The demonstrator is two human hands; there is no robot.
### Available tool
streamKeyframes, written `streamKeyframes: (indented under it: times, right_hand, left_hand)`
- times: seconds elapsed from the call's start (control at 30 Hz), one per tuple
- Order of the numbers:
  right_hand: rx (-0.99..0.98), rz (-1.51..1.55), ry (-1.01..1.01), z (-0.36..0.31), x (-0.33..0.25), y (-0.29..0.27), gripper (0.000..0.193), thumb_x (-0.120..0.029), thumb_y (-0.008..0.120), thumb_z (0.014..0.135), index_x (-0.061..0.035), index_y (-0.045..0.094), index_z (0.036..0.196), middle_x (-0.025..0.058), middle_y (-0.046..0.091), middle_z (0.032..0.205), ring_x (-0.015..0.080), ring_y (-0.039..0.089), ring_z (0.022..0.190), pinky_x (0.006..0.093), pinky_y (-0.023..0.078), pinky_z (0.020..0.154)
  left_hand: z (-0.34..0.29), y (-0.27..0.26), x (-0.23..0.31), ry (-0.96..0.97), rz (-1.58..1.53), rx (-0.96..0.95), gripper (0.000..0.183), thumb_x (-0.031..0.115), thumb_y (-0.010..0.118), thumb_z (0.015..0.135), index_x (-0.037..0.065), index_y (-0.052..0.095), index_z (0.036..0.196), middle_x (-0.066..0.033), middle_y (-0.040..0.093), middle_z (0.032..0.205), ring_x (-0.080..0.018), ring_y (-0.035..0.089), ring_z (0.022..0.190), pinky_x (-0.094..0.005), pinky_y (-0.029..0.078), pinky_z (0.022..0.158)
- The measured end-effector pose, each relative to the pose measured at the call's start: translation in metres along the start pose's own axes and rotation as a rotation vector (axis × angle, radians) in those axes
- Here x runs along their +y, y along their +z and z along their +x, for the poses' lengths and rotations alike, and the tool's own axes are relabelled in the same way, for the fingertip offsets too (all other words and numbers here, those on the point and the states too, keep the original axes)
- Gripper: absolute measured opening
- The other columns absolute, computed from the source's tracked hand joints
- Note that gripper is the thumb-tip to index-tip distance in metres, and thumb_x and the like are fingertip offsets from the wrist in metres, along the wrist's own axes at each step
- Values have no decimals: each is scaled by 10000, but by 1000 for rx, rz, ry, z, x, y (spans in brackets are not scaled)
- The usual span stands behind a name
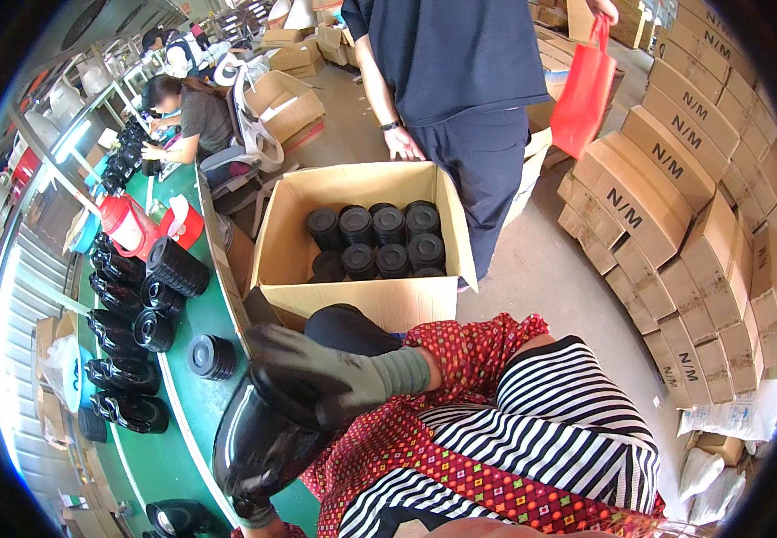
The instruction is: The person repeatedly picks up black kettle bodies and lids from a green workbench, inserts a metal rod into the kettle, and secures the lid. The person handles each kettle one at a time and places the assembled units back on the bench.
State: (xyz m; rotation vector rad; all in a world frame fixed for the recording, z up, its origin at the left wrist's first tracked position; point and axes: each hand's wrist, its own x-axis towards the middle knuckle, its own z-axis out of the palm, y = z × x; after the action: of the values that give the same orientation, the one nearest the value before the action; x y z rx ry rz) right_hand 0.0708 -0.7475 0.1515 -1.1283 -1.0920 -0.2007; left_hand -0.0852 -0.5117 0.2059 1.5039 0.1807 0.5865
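Locating the glossy black housing (263, 444) at the lower left of centre, tilting, and overlapping the green desk (193, 394) in this view. Placing the grey-gloved right hand (328, 377) over the upper end of the housing; blurring at the fingers (292, 351) and concealing the contact. Not being able to tell gripping from mere touching there. Showing only a grey cuff (259, 517) of the left hand at the lower edge; hiding the remainder behind the housing. Not being able to tell clenched from released on that side. Leaving a dark rounded form (353, 327) unidentifiable just beyond the right hand.

Lining up similar black housings (124, 377) along the desk, near ribbed black cylinders (178, 266). Cutting off another black part (182, 518) at the lower edge.

Standing dark round-topped cylinders (359, 260) in the open cardboard box (353, 300); hiding their lower ends behind the near wall. Cropping a standing co-worker (447, 63) above the torso at the upper edge. Suspending a red bag (584, 99) from a partly cropped hand (602, 9). Stacking cartons (639, 197) at the right, bending toward the dark lens rim.
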Motion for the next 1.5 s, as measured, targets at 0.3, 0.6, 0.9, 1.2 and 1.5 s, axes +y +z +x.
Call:
streamKeyframes:
  times: [0.3,0.6,0.9,1.2,1.5]
  right_hand:
    - [28,1173,1175,-15,18,-3,701,-622,506,1054,-32,576,1427,111,694,1346,191,681,1172,371,497,1082]
    - [-223,70,-51,22,-28,-12,882,-409,737,916,-51,354,1625,221,295,1682,357,291,1559,482,283,1248]
    - [23,528,861,9,-4,5,688,-412,561,1090,-33,344,1621,146,474,1575,245,475,1441,386,346,1216]
    - [-630,-189,-198,65,-49,-23,889,-512,829,772,-160,532,1532,295,290,1639,545,314,1471,628,269,1208]
    - [134,442,629,1,26,-7,574,-344,474,1133,15,403,1576,89,550,1488,206,570,1314,340,422,1165]
  left_hand:
    - [6,25,43,452,848,-311,493,-11,751,894,-79,616,1363,-149,723,1130,-197,707,896,-312,585,763]
    - [-11,-15,-73,27,546,-488,621,295,685,1010,60,455,1537,-161,529,1550,-304,549,1386,-556,389,1209]
    - [2,-16,-18,21,176,-85,359,140,688,981,-42,666,1290,-222,552,1500,-270,679,1205,-425,584,1027]
    - [-4,45,-59,-261,-275,-471,521,174,687,1026,78,478,1493,-124,586,1420,-212,580,1307,-400,493,1131]
    - [4,14,-49,-129,-425,-122,889,696,492,982,-23,464,1504,-221,583,1464,-354,622,1298,-493,524,1111]
